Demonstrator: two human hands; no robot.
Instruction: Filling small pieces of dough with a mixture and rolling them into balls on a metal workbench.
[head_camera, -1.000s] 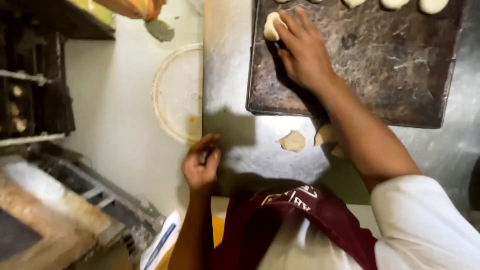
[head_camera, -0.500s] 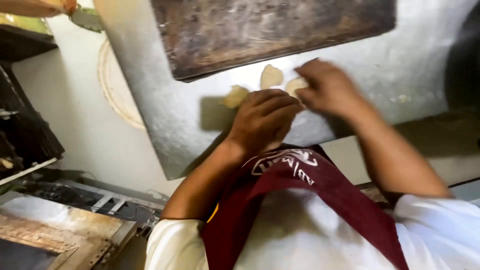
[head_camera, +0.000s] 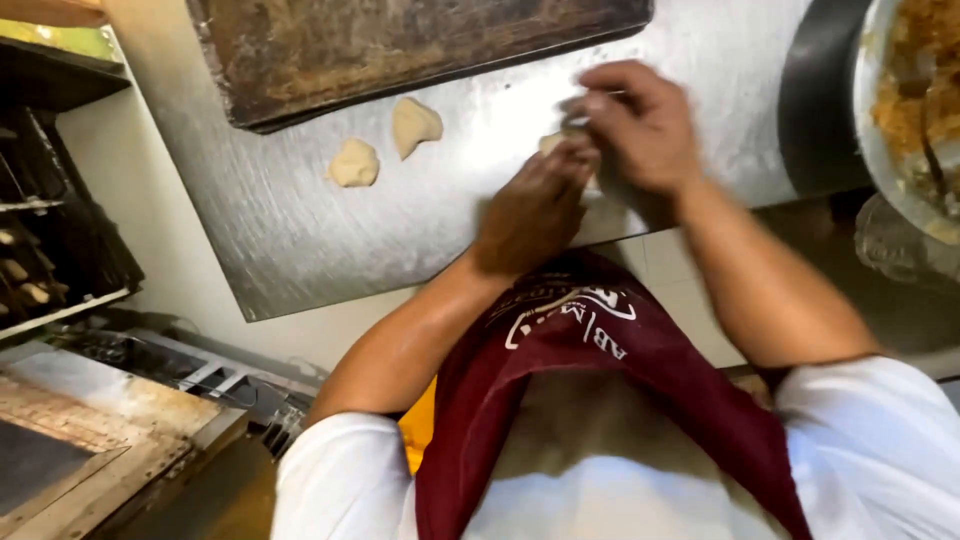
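Observation:
Both hands meet over a steel worktop (head_camera: 300, 230). My left hand (head_camera: 530, 210) and my right hand (head_camera: 640, 125) pinch a small pale dough piece (head_camera: 552, 142) between their fingertips; most of it is hidden by the fingers. Two more dough pieces lie loose on the steel to the left: a rounded one (head_camera: 354, 163) and a flatter one (head_camera: 414, 124). A dark, worn baking tray (head_camera: 400, 45) sits just beyond them at the top.
A metal bowl (head_camera: 890, 150) with brown crumbly filling and a utensil stands at the right edge. A dark rack (head_camera: 50, 250) with shelves is at the left, and a metal machine (head_camera: 120, 410) lies below it. I wear a maroon apron (head_camera: 600, 400).
The view has swung right. My hands have shifted right along the steel top and closed together on one dough piece; two pieces now lie apart to the left.

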